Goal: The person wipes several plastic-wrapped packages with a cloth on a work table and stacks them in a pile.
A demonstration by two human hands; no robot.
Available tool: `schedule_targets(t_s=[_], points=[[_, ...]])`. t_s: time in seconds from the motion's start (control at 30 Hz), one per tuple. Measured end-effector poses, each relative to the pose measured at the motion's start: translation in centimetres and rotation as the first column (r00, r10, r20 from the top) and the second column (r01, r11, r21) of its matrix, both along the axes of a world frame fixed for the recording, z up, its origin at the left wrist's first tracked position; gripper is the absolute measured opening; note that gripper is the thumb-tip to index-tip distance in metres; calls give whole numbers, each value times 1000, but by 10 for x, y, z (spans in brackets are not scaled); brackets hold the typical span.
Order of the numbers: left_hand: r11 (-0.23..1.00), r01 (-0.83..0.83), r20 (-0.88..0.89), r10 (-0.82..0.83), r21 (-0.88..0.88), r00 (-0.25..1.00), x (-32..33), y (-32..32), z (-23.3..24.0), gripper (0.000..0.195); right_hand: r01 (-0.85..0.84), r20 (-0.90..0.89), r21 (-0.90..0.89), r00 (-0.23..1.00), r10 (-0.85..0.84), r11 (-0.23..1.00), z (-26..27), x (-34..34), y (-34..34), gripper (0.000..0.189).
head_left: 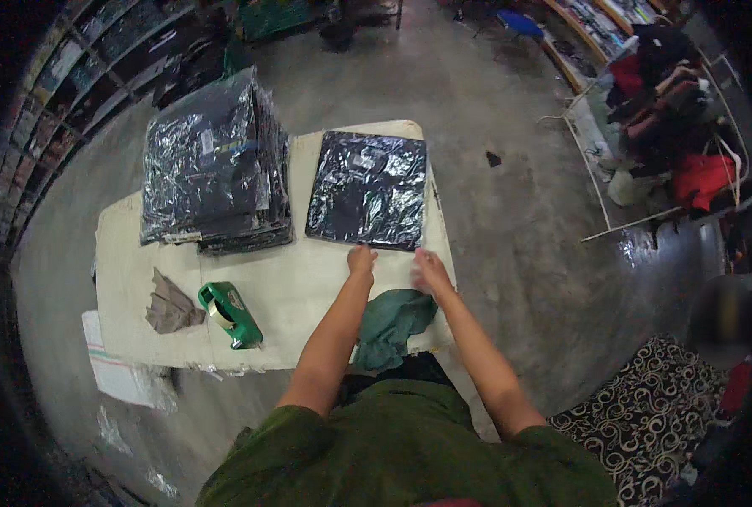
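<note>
A flat dark garment in clear plastic packaging (pixel 368 190) lies on the cream-covered table (pixel 274 279). My left hand (pixel 362 260) is at its near edge, left of the corner. Close to its near right corner is my right hand (pixel 429 271), somewhat blurred. Whether either hand grips the plastic cannot be told. To the left stands a tall stack of similar dark packaged garments (pixel 208 165). A crumpled green cloth (pixel 391 329) lies at the table's near edge, below my hands. Further left are a green tape dispenser (pixel 239 317) with a tape roll and a crumpled brown cloth or paper (pixel 170 307).
Filled shelves (pixel 78 89) line the far left. A rack with hanging clothes (pixel 661 120) stands at the right. A patterned dark textile (pixel 642 418) lies at lower right, and a white sack (pixel 122 377) lies on the floor by the table's left.
</note>
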State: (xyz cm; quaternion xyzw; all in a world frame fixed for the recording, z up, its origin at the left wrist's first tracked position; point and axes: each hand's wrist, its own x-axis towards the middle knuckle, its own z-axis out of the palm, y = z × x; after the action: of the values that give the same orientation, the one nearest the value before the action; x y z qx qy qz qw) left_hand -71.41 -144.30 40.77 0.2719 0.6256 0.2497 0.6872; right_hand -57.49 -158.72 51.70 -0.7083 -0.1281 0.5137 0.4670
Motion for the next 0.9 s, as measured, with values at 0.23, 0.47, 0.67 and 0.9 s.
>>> schedule_targets(t_s=[0.23, 0.47, 0.67, 0.9], points=[[934, -356, 39, 355, 32, 934, -18, 70, 29, 19, 134, 592, -31, 801, -90, 991, -123, 72, 63, 61], [980, -199, 76, 199, -1, 977, -15, 85, 40, 25, 76, 736, -120, 675, 37, 990, -51, 99, 125, 54], [978, -82, -6, 85, 192, 996, -47, 34, 60, 31, 174, 744, -267, 663, 87, 948, -24, 76, 70, 62], [773, -392, 135, 377, 499, 916, -181, 46, 255, 47, -487, 833, -343, 236, 500, 803, 11, -90, -92, 84]])
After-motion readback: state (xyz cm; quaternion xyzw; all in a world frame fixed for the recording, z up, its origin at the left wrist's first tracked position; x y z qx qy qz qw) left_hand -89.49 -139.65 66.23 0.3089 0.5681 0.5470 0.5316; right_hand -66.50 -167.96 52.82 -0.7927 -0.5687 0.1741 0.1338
